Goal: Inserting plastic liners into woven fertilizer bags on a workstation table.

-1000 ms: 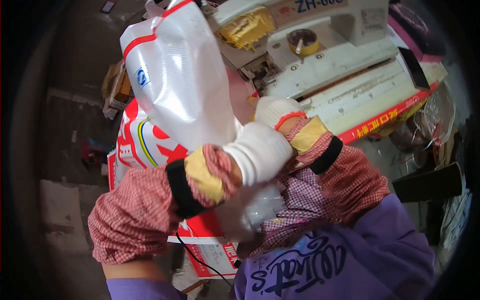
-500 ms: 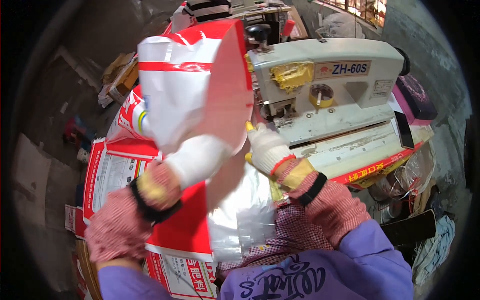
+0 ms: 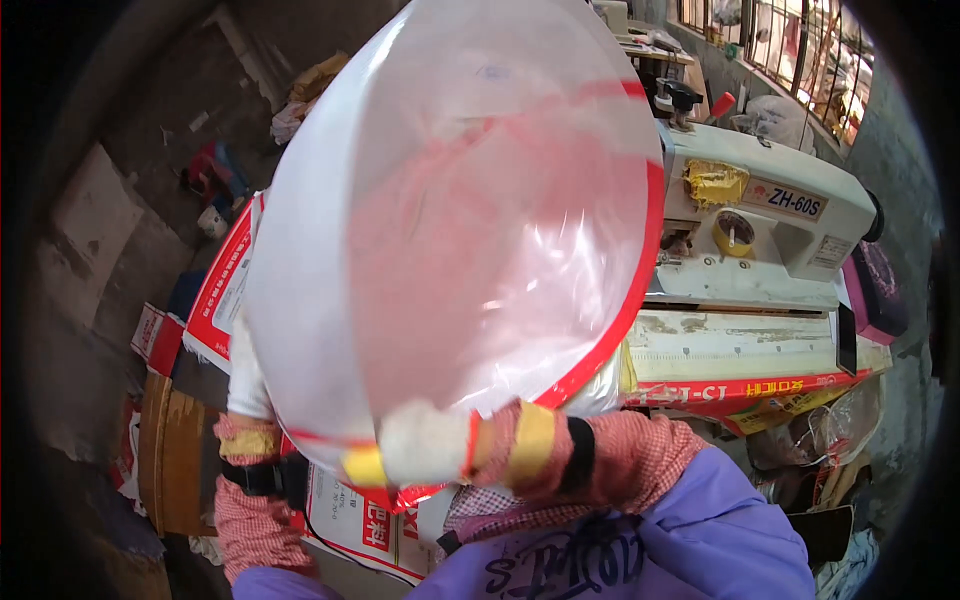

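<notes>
A large white plastic bag (image 3: 300, 240) with red bands stands in front of me, its mouth spread wide so that the pale, see-through inside shows. My right hand (image 3: 425, 442), in a white glove with yellow on the fingers, is closed on the bag's near rim, somewhat smeared by motion. Against the bag's left side is my left hand (image 3: 247, 375), also white-gloved; the bag hides its fingers. Right of the bag stands a white sewing machine (image 3: 800, 185), its needle area next to the bag's red edge.
A roll of yellow tape (image 3: 733, 233) sits on the machine. Beside it lie a dark phone (image 3: 846, 338) and a purple-black box (image 3: 872, 285). More red-and-white printed bags (image 3: 225, 290) lie at the left, near a wooden piece of furniture (image 3: 175, 455). A barred window (image 3: 780, 50) is at far right.
The bag has swung toward me and its mouth has opened wide. My right hand has moved left and down to the near rim; my left hand has shifted left, partly behind the bag.
</notes>
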Demonstrator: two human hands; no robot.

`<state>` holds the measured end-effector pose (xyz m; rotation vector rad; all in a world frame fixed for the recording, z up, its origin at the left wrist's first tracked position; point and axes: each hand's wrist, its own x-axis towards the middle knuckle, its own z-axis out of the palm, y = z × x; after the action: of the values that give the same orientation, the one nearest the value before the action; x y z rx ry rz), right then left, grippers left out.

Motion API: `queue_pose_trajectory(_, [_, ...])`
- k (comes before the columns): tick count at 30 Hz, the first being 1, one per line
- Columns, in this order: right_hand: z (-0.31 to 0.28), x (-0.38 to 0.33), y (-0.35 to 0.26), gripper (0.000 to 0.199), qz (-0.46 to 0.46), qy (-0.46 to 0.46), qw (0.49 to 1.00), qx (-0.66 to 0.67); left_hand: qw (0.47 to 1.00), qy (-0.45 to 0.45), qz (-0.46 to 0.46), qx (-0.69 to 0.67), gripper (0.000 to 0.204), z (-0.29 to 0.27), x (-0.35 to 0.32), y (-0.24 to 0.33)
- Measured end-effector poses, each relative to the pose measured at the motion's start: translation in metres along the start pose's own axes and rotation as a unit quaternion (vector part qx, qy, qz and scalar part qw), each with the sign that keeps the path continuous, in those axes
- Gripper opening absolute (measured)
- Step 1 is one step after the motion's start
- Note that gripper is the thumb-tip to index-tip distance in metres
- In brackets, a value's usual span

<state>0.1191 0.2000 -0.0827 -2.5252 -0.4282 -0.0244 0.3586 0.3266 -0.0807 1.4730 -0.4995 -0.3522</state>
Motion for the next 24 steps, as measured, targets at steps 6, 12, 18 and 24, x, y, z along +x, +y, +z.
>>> queue_pose_trajectory(6, [0.018, -0.127, 0.026, 0.048, 0.044, 0.034, 0.890, 0.452, 0.972, -0.083, -0.185, -0.119, 0.024, -0.048, -0.088, -0.105])
queue_pose_trajectory(12, [0.019, -0.230, 0.069, 0.088, 0.049, 0.470, 0.595, 0.649, 0.980, -0.076, 0.033, 0.178, 0.035, -0.090, -0.082, -0.086])
queue_pose_trajectory(18, [0.069, -0.227, 0.127, 0.082, 0.044, 0.484, 0.460, 0.743, 0.972, -0.023, -0.216, -0.091, 0.044, -0.114, -0.155, -0.051])
queue_pose_trajectory(24, [0.039, -0.197, 0.157, 0.063, 0.310, 0.446, 0.739, 0.398, 0.983, -0.042, -0.056, 0.171, 0.048, -0.102, -0.273, -0.108])
